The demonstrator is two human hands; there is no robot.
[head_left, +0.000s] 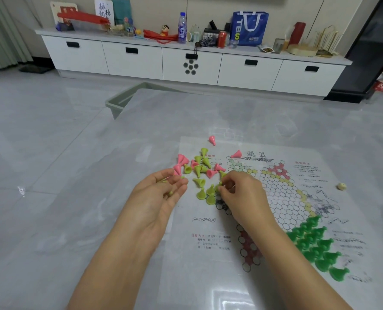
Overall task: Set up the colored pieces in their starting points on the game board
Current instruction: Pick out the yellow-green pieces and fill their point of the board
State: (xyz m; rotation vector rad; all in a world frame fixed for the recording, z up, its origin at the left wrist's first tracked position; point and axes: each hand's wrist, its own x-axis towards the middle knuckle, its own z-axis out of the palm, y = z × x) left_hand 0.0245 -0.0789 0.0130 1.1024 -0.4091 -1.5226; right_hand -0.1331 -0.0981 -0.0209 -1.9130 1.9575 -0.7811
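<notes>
A paper checkers board (282,193) with hexagon cells lies on the glossy table. Several dark green pieces (315,245) stand in its near right corner. A loose heap of lime pieces (200,168) and pink pieces (181,163) lies at the board's left edge; two more pink pieces (212,140) lie farther back. My left hand (161,193), palm up with curled fingers, cradles lime pieces. My right hand (239,193) pinches a lime piece (218,186) over the board's left corner, where a few lime pieces (206,194) stand.
A small beige ball (341,186) sits on the board's right side. A grey bin (127,99) stands beyond the table's far edge. A long white cabinet (186,63) with bottles, a can and a blue bag lines the wall.
</notes>
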